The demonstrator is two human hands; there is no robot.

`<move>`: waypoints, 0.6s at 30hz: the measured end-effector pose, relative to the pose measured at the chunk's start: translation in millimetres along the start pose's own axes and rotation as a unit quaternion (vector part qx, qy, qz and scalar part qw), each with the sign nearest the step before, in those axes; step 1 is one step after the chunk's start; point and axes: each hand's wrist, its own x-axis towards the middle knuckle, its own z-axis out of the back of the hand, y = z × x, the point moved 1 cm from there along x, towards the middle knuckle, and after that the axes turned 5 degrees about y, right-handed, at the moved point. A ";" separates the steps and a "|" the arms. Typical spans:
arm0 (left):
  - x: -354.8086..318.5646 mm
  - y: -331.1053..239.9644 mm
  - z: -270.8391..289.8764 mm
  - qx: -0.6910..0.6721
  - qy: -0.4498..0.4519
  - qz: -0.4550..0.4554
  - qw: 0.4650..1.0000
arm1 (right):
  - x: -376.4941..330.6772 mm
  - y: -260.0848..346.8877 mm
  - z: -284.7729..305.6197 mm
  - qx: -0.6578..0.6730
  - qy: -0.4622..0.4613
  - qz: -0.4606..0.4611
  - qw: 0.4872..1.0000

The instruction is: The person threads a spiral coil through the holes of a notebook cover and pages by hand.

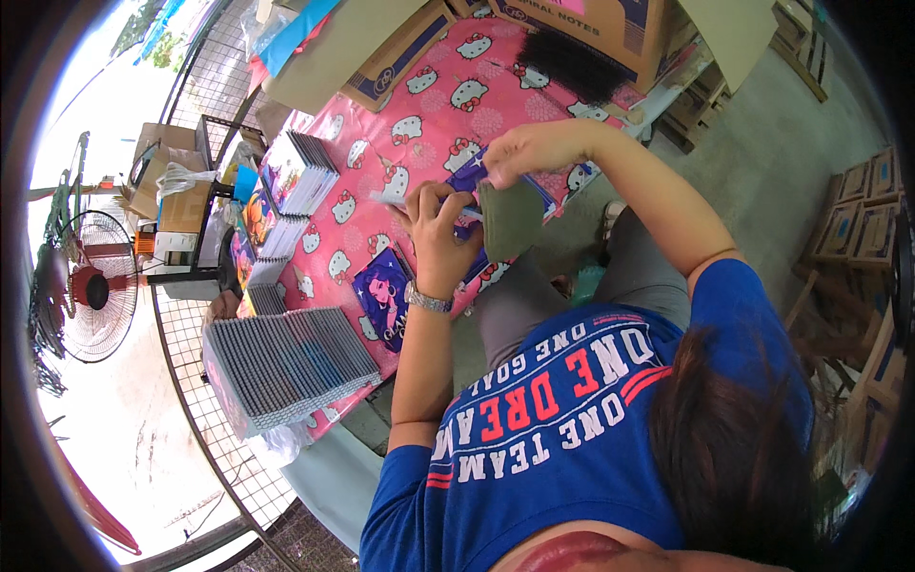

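My left hand [440, 234], with a metal-band watch on the wrist, is closed with bent fingers over a purple notebook [467, 174] at the table's near edge. A thin pale strip [386, 198] juts out beside its fingers; what they grip is partly hidden. My right hand [534, 153] pinches the top of an olive-grey flap [512, 221], which hangs over the near edge. Whether the flap belongs to the notebook I cannot tell. Left of my left wrist lies another purple notebook [383, 296] with a drawn figure on its cover.
A pink cartoon-print cloth [329, 205] covers the table. Stacked spiral notebooks [291, 367] stand on the left, with more piles [297, 172] behind. Cardboard boxes [581, 38] and a black bristly bundle [572, 67] are at the far side. A fan [95, 286] stands beyond a wire grid.
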 end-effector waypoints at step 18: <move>1.2 1.7 0.3 0.049 -0.014 0.061 0.997 | 14.8 -17.7 -11.8 0.381 -0.297 0.124 0.867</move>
